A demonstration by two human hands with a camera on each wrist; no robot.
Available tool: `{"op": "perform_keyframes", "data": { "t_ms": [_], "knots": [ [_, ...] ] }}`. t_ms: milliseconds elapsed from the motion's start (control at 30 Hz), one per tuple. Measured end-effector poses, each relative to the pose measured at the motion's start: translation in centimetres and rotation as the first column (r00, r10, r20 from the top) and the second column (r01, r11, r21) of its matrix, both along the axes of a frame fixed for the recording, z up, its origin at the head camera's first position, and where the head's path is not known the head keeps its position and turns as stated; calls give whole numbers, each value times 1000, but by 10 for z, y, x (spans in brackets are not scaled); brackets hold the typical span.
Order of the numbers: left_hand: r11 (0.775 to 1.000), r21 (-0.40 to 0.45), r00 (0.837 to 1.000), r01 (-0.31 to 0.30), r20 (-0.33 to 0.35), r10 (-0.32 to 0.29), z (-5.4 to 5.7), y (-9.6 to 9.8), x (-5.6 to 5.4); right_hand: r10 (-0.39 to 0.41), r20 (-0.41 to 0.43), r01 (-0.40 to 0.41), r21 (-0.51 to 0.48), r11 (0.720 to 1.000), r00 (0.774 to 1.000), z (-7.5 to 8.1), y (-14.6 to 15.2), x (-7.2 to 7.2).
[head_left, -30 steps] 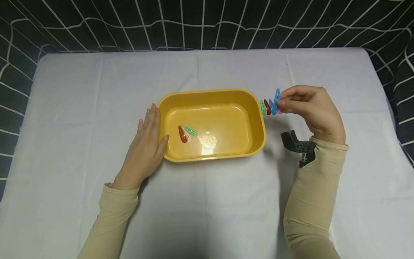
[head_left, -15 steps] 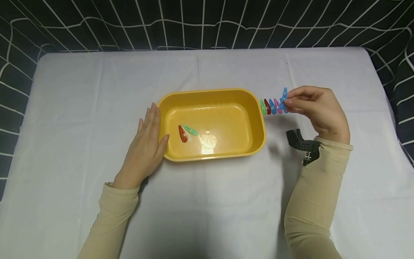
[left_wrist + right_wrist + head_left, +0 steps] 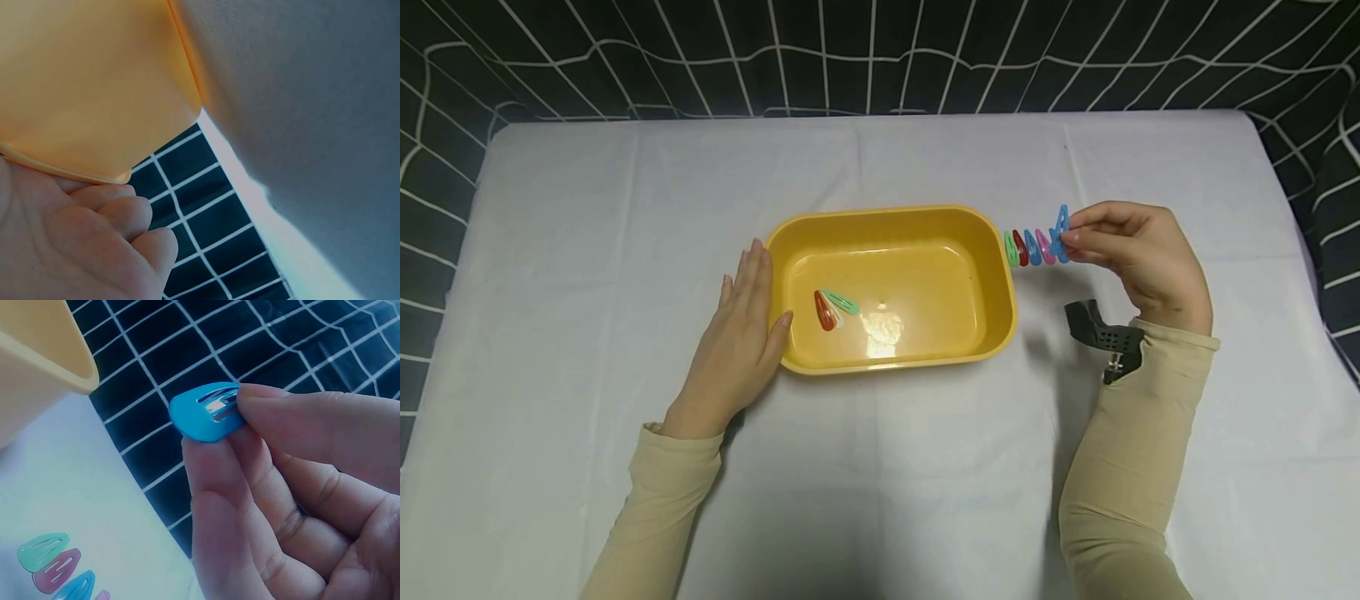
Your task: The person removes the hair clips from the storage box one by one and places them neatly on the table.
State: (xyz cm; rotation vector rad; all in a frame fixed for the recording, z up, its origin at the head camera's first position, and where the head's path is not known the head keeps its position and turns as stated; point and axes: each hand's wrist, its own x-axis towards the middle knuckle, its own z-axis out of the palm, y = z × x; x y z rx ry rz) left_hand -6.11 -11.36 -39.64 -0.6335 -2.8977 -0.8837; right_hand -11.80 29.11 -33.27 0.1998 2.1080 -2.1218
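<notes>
My right hand (image 3: 1142,258) pinches a blue snap hair clip (image 3: 203,415) between thumb and fingers, above the right end of a row of clips. That row lies beside the yellow tray (image 3: 891,362): a green clip (image 3: 1011,249), a red clip (image 3: 1020,248), a blue clip (image 3: 1032,248), a pink clip (image 3: 1045,247) and, partly covered by the held clip, another blue one. My left hand (image 3: 730,358) rests its extended fingers along the tray's left side. In the left wrist view, the palm (image 3: 69,244) and fingers sit by the tray's rim.
Inside the tray lie a brownish-red clip (image 3: 824,311), a green clip (image 3: 841,302) and a white clip, mostly hidden between them. A white cloth (image 3: 880,483) covers the table. Dark grid-patterned fabric (image 3: 880,58) hangs beyond the far edge. A black mount (image 3: 1101,337) sits on the right wrist.
My right hand has shifted a little to the right with the blue clip, uncovering the pink clip. It has barely moved in the last half second. The left hand and tray stay put.
</notes>
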Motion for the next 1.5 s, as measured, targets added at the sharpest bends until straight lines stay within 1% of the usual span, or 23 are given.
{"op": "perform_keyframes", "data": {
  "t_ms": [433,700,867,1067,1200,1367,1500],
  "knots": [
    [1000,1,1000,-2,-1,2,0,0,1,10,-2,-10,-17,1000,1000,1,0,1],
    [1000,-2,1000,-2,-1,2,0,0,0,-6,-8,6,-60,998,1000,1,4,4],
    [1000,-4,1000,-3,4,3,1,0,0,-18,-8,17,-66,998,1000,-1,9,4],
    [1000,0,1000,-1,-3,1,1,1,0,-47,16,48,-71,996,999,-3,16,4],
    [1000,3,1000,0,-4,0,0,0,0,-66,26,69,-116,991,997,-9,22,2],
    [1000,4,1000,0,-6,0,0,0,0,-101,46,107,-186,977,994,-21,30,0],
    [1000,3,1000,0,-5,0,0,0,0,-141,75,152,-169,974,987,-32,35,-3]
  ]
}}
